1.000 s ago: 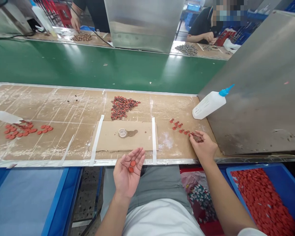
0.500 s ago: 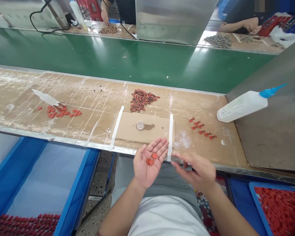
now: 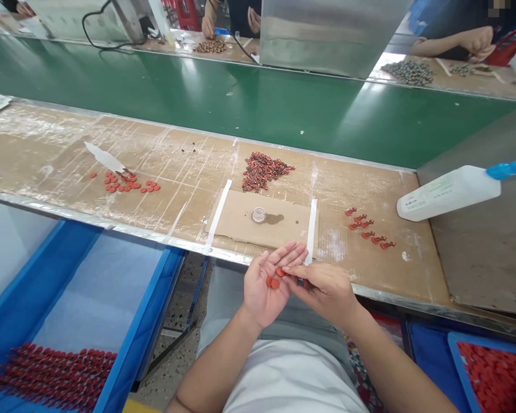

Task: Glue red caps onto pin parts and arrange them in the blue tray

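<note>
My left hand (image 3: 267,289) is palm up with its fingers stretched out, cupping several small red discs (image 3: 275,284). Over that palm, my right hand (image 3: 324,289) pinches one red disc (image 3: 280,272) between thumb and fingertips. A small clear round pot (image 3: 258,215) stands on a taped-down cardboard piece (image 3: 236,221), beside a brown wet-looking stain. Behind it lies a heap of small red-and-dark parts (image 3: 264,172). To the right, several red discs with stems attached (image 3: 368,234) lie in short rows.
Loose red discs (image 3: 131,182) lie left near a white pointed strip (image 3: 105,156). A white bottle with blue nozzle (image 3: 451,192) leans by a metal panel (image 3: 481,246). Blue trays of red pieces (image 3: 494,373) flank me below. Co-workers' hands (image 3: 477,41) work beyond the green belt (image 3: 189,92).
My right hand has moved left onto my left palm and now grips a disc there. The whole view has shifted slightly, with the bench appearing further right.
</note>
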Demonstrator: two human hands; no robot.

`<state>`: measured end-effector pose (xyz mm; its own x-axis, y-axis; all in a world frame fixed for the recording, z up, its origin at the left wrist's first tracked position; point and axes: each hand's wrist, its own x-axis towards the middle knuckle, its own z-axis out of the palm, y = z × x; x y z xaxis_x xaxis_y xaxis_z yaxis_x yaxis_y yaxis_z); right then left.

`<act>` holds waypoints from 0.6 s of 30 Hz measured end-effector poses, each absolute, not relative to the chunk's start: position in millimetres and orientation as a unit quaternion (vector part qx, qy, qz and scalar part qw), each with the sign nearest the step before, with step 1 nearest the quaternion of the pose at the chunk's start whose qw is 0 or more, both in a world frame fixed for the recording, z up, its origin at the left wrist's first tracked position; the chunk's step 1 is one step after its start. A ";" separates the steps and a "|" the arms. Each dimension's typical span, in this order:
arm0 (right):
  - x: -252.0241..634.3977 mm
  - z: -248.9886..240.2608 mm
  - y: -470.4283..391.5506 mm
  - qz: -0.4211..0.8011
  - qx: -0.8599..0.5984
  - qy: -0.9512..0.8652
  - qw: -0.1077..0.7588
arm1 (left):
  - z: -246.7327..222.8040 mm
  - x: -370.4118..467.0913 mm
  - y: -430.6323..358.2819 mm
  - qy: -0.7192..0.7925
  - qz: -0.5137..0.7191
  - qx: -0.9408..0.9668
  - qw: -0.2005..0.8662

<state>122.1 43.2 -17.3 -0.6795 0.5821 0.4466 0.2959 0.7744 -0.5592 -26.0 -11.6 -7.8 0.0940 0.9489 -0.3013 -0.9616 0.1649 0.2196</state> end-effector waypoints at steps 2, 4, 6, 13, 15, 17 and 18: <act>120.9 -14.6 41.0 0.232 -0.263 -0.882 0.315 | -7.8 -25.6 -11.6 0.190 0.643 -0.016 0.742; 119.9 -13.6 38.5 0.230 -0.265 -0.879 0.323 | -7.6 -24.7 -11.7 0.199 0.638 -0.017 0.744; 118.4 -14.2 36.3 0.232 -0.248 -0.883 0.325 | -7.5 -23.2 -11.8 0.211 0.632 -0.017 0.745; 107.8 -11.4 35.7 0.291 -0.191 -0.893 0.286 | -14.2 -18.1 -12.0 0.227 0.634 -0.028 0.739; 105.0 -8.9 35.8 0.305 -0.197 -0.886 0.289 | -17.2 -18.5 -12.0 0.238 0.638 -0.036 0.732; 102.8 -7.9 35.1 0.325 -0.206 -0.874 0.296 | -19.3 -19.6 -11.8 0.250 0.643 -0.056 0.722; 101.7 -8.3 34.3 0.336 -0.215 -0.865 0.305 | -19.9 -20.2 -11.5 0.252 0.645 -0.071 0.718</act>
